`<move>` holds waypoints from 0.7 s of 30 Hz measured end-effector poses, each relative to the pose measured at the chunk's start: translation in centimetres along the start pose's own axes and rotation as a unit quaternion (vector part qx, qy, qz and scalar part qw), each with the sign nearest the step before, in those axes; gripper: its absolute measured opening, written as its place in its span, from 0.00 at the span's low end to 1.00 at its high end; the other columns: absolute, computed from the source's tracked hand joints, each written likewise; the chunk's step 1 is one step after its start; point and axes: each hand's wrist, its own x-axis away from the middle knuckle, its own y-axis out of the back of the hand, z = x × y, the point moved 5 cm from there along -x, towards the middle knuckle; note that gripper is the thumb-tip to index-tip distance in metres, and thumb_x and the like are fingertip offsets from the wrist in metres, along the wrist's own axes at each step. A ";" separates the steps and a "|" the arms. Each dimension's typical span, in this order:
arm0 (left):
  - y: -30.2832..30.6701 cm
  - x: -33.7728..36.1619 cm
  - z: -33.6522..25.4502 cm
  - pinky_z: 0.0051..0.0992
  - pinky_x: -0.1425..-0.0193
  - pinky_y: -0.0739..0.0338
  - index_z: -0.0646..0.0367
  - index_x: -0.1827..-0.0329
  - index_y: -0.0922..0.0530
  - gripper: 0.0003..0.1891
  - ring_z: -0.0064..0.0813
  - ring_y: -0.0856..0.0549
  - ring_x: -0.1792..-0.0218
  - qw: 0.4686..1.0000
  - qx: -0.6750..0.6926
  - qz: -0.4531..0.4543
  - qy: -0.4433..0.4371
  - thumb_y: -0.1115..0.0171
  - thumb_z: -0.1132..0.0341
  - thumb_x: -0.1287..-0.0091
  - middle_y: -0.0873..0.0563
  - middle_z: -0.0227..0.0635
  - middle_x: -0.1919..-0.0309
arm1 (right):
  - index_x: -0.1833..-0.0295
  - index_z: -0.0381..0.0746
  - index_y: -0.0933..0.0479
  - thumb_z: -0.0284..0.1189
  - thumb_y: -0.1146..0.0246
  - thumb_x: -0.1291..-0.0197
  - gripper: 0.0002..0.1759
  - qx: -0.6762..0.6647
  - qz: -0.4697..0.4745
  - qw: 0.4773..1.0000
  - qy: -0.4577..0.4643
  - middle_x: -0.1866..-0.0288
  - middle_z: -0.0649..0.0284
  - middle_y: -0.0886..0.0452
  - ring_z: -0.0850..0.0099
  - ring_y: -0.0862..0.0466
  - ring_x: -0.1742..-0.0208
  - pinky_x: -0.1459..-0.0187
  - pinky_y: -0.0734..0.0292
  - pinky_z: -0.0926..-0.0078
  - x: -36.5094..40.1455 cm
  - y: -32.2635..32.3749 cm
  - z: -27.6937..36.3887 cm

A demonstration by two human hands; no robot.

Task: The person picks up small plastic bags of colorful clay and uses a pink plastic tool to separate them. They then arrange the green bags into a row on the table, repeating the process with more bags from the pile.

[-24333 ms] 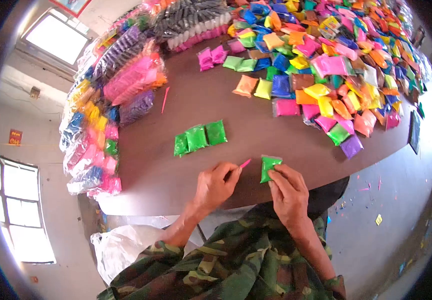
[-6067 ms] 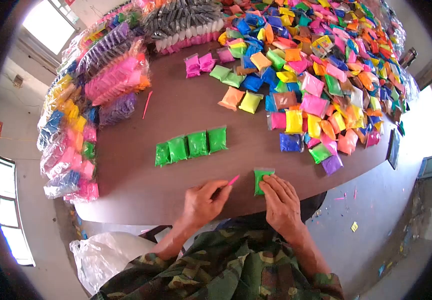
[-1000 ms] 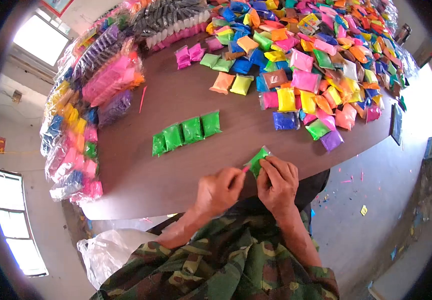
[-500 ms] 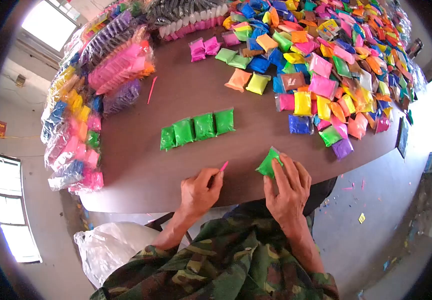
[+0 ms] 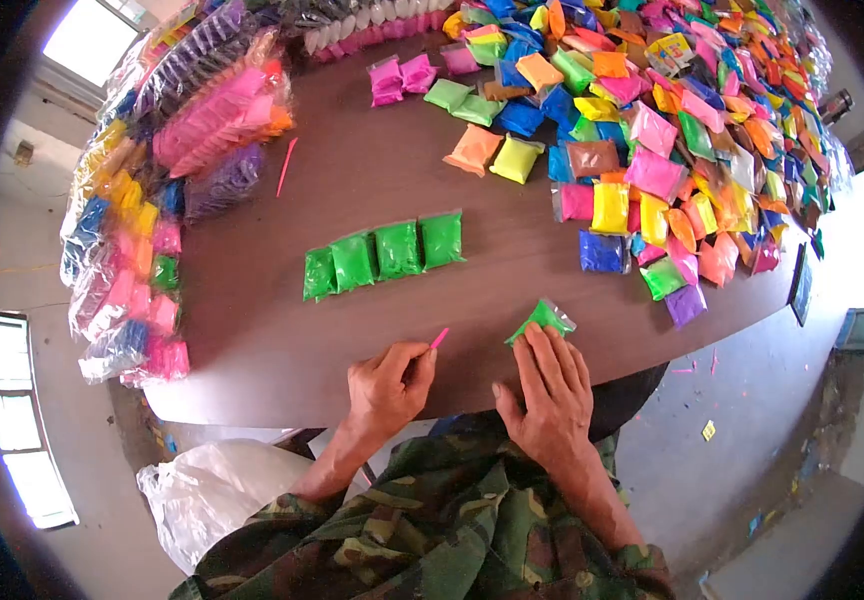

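While the left hand (image 5: pixel 389 382) pinches a slim pink stick (image 5: pixel 440 338) between thumb and bent fingers, its tip poking up and to the right, the right hand (image 5: pixel 549 400) lies palm down over a small green packet (image 5: pixel 542 316). The right fingers are straight and close together on the packet, with the thumb spread out to the side. That packet rests on a brown surface (image 5: pixel 252 330) near its front edge, its clear plastic edge showing beyond the fingertips; its near part is covered, so its full outline is hard to make out.

Farther back, between the hands and to the left, a row of four green packets (image 5: pixel 399 248) sits side by side, slanting slightly upward to the right. Beyond the row, to the left, lies a thin reddish-pink stick (image 5: pixel 287 167). A large heap of multicoloured packets (image 5: pixel 692 115) fills the back right, and bagged packets (image 5: pixel 207 130) line the left. The person wears camouflage clothing (image 5: pixel 402 520); a whitish plastic bag (image 5: pixel 212 490) is below, at the left.
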 end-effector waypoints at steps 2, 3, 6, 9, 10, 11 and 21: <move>-0.1 0.1 0.1 0.33 0.67 0.14 0.61 0.56 0.11 0.04 0.39 0.05 0.70 1.000 -0.001 -0.006 -0.008 0.22 0.74 0.28 0.06 0.45 0.67 | 0.27 0.31 0.17 0.35 0.24 0.35 0.33 -0.012 -0.003 1.000 0.002 0.20 0.48 0.20 0.48 0.21 0.20 0.19 0.29 0.46 -0.5 0.4 0.0; -0.1 0.1 0.1 0.32 0.67 0.14 0.61 0.56 0.11 0.04 0.39 0.05 0.70 1.000 -0.002 -0.011 -0.013 0.22 0.74 0.28 0.06 0.45 0.67 | 0.27 0.32 0.17 0.36 0.25 0.34 0.32 -0.002 0.004 1.000 -0.005 0.20 0.50 0.19 0.50 0.20 0.20 0.19 0.29 0.47 -0.2 0.5 0.2; -0.2 0.0 0.3 0.36 0.73 0.19 0.56 0.58 0.13 0.06 0.40 0.11 0.77 0.999 0.013 -0.026 -0.015 0.21 0.70 0.29 0.12 0.38 0.74 | 0.27 0.35 0.17 0.39 0.26 0.31 0.31 0.021 0.005 1.000 -0.006 0.22 0.53 0.18 0.53 0.19 0.20 0.18 0.31 0.49 0.0 0.6 0.4; -0.4 0.1 0.5 0.37 0.72 0.18 0.57 0.58 0.13 0.06 0.41 0.10 0.76 0.999 0.024 -0.042 -0.021 0.21 0.71 0.29 0.11 0.39 0.73 | 0.29 0.35 0.16 0.38 0.25 0.33 0.30 0.022 -0.017 1.000 0.005 0.24 0.53 0.16 0.54 0.18 0.22 0.18 0.31 0.49 -0.2 0.5 0.0; -0.3 0.0 0.4 0.38 0.71 0.18 0.57 0.58 0.13 0.06 0.42 0.10 0.76 0.998 0.026 -0.047 -0.031 0.21 0.71 0.29 0.11 0.39 0.73 | 0.30 0.34 0.15 0.36 0.25 0.34 0.30 0.019 -0.025 1.000 0.005 0.25 0.54 0.15 0.54 0.18 0.22 0.19 0.30 0.48 -0.4 0.5 0.1; -0.1 0.0 0.4 0.38 0.71 0.18 0.57 0.58 0.13 0.06 0.42 0.10 0.75 0.998 0.027 -0.052 -0.038 0.21 0.71 0.29 0.11 0.40 0.72 | 0.31 0.33 0.15 0.35 0.25 0.35 0.29 0.013 -0.031 0.999 0.006 0.26 0.54 0.14 0.54 0.17 0.23 0.20 0.29 0.48 -0.5 0.5 0.2; -0.2 0.1 0.4 0.40 0.70 0.17 0.56 0.58 0.13 0.06 0.44 0.09 0.74 0.999 0.025 -0.040 -0.019 0.22 0.69 0.28 0.10 0.40 0.71 | 0.29 0.34 0.16 0.37 0.26 0.32 0.30 0.020 -0.039 0.999 -0.026 0.22 0.52 0.18 0.52 0.20 0.20 0.18 0.31 0.48 -0.6 1.8 0.0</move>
